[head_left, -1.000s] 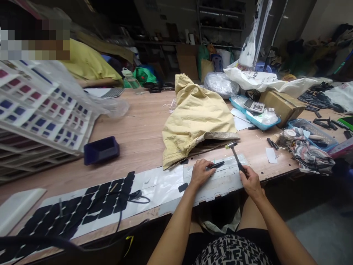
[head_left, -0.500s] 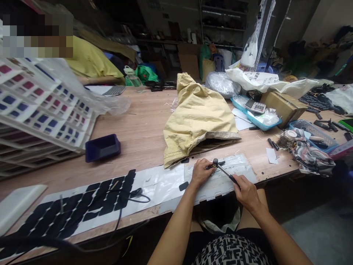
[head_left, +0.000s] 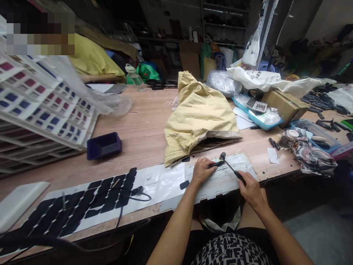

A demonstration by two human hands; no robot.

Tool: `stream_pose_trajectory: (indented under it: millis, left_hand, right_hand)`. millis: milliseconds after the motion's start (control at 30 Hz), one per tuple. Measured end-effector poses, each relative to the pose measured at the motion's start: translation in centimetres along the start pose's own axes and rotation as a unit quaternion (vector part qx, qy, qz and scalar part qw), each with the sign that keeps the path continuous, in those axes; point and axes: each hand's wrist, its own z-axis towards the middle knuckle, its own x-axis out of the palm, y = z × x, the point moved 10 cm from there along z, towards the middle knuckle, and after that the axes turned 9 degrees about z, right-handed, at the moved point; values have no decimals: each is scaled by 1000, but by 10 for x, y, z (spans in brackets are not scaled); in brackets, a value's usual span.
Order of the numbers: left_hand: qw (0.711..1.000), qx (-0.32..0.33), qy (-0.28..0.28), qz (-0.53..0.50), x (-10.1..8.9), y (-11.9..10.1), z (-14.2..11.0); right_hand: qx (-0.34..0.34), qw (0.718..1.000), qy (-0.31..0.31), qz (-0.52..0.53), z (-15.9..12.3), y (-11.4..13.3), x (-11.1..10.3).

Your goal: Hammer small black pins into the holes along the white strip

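Note:
My right hand (head_left: 250,187) grips the black handle of a small hammer (head_left: 231,165). The hammer's dark round head is over the far end of a slim black piece (head_left: 216,164); whether they touch I cannot tell. My left hand (head_left: 202,170) pinches that black piece at its near end, its exact kind too small to make out. Beneath both hands lies a pale board (head_left: 237,184) with a clear sheet on it. A yellow cloth sack (head_left: 201,114) lies just beyond, its dark mouth facing me.
Left are a white sheet with black stickers (head_left: 107,191), a cable, a dark blue tray (head_left: 104,145) and a tilted white crate (head_left: 49,106). Right stand blue baskets (head_left: 266,124), a cardboard box (head_left: 286,105) and a bundled cloth (head_left: 311,156). A person in yellow is behind the crate.
The hammer swung left and down onto the black piece near my left hand, then came back slightly right. My left hand stays in place holding the piece.

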Motion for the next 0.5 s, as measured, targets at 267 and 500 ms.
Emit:
stream_pose_trajectory:
  millis: [267,500]
  left_hand:
    - [1000,8,7,5,-3,-5,0]
    - [998,58,-10,-37,-23,-35,-24]
  right_hand:
    - [202,941,-75,262,35,-73,-3]
    - [236,911,-56,332,37,-82,2]
